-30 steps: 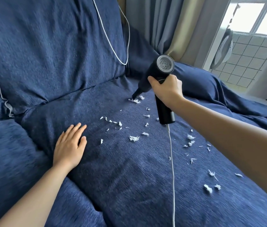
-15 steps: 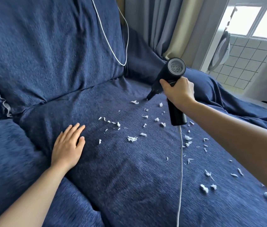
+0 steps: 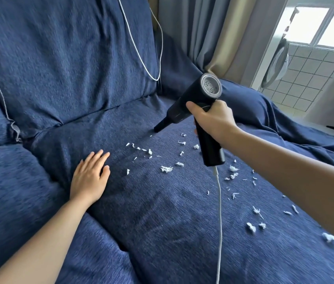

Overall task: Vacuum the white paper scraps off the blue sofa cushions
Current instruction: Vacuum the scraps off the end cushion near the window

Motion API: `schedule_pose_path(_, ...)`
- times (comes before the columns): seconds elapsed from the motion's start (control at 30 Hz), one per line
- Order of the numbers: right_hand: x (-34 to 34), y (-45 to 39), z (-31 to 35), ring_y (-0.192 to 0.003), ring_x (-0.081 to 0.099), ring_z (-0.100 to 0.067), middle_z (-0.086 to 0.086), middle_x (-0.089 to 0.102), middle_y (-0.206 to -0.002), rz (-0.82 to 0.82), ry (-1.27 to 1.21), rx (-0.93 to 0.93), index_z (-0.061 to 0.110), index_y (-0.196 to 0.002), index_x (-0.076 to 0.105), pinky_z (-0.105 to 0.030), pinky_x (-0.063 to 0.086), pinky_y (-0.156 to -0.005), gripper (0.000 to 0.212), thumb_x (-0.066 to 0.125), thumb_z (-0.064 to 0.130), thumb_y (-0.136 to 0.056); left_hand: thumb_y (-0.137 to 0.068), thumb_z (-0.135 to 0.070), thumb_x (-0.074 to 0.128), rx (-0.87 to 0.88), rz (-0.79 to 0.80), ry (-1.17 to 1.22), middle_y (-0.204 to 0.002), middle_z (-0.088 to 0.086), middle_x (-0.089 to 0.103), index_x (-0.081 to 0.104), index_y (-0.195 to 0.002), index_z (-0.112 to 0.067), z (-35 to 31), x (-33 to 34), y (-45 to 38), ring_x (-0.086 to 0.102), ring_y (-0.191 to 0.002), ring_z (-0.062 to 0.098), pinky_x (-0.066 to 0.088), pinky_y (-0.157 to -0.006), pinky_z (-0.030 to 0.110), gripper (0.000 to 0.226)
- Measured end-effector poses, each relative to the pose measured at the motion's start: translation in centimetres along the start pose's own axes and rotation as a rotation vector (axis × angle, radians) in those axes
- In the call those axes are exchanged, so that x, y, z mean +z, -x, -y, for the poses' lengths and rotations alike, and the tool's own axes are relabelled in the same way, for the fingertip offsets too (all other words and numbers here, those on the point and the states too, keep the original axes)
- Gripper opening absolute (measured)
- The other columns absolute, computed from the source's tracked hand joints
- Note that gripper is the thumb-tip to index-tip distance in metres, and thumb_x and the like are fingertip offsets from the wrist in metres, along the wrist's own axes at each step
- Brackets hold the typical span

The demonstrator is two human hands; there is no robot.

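Observation:
My right hand grips the handle of a black handheld vacuum. Its narrow nozzle points down-left and touches the blue seat cushion near the back crease. Several white paper scraps lie scattered on the cushion below and to the right of the nozzle, with more scraps toward the right front. My left hand rests flat on the cushion's left side, fingers straight. A white cord hangs from the handle's bottom.
The blue back cushion rises behind, with a white cable draped over it. Another seat cushion lies at the left. Grey and beige curtains hang at the back right, beside a tiled wall and window.
The vacuum nozzle has swept left and right across the back of the cushion, and the scraps that lay under it are gone. My left hand has stayed flat in place.

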State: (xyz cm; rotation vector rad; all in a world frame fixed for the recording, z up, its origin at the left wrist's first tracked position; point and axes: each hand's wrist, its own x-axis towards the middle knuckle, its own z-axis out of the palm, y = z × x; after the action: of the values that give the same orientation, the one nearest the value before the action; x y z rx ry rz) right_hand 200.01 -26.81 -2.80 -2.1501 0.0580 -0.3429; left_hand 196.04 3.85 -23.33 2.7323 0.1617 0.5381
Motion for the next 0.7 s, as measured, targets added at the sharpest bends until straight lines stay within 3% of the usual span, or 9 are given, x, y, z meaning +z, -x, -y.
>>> schedule_pose_path(0.23,-1.9,2.0,0.6,-0.065,0.073,-0.024,-0.011,0.074,-0.073,-0.014,0.082,-0.033,0.003,-0.08,0.07,-0.04,0.062,-0.075,0.045,0.068,0.048,-0.088,-0.097,-0.04,0.025,-0.007,0.005,0.007,-0.155,-0.006,0.03,0.038,-0.146,-0.027,-0.3,-0.3,0.2,0.02,-0.145,0.014,0.011,-0.119,0.037,0.052)
schedule_pose_path(0.4,-0.3,5.0,0.7,-0.089,0.067,-0.031,-0.009,0.071,-0.08,0.007,0.245,-0.217,0.009,-0.08,0.065,-0.032,0.051,-0.078,0.041,0.068,0.049,-0.087,-0.101,-0.028,0.038,-0.033,-0.013,0.051,-0.155,-0.005,0.029,0.037,-0.146,-0.024,-0.9,-0.6,1.5,0.018,-0.146,0.015,0.011,-0.119,0.039,0.046)
schedule_pose_path(0.5,0.6,6.6,1.3,-0.092,0.066,-0.032,-0.004,0.065,-0.076,0.056,0.236,-0.3,0.018,-0.077,0.059,-0.032,0.049,-0.078,0.033,0.068,0.049,-0.087,-0.101,-0.03,0.037,-0.053,0.024,0.062,-0.157,-0.005,0.023,0.033,-0.148,-0.024,-1.1,-0.9,2.4,0.014,-0.147,0.015,0.008,-0.12,0.039,0.048)
schedule_pose_path(0.6,0.7,7.8,2.5,-0.087,0.068,-0.029,-0.001,0.066,-0.069,0.097,0.202,-0.295,0.018,-0.068,0.056,-0.033,0.052,-0.08,0.039,0.067,0.049,-0.087,-0.1,-0.033,0.037,-0.059,0.053,0.051,-0.159,-0.004,0.019,0.029,-0.149,-0.025,-1.4,-1.1,3.1,0.011,-0.147,0.017,0.005,-0.12,0.039,0.05)
schedule_pose_path(0.7,0.7,9.0,3.6,-0.069,0.071,-0.024,-0.005,0.069,-0.062,0.16,0.119,-0.251,0.015,-0.062,0.056,-0.039,0.059,-0.075,0.044,0.068,0.049,-0.088,-0.1,-0.035,0.037,-0.048,0.072,0.033,-0.16,-0.003,0.017,0.027,-0.15,-0.027,-1.6,-1.1,3.8,0.009,-0.148,0.019,0.006,-0.12,0.041,0.051)
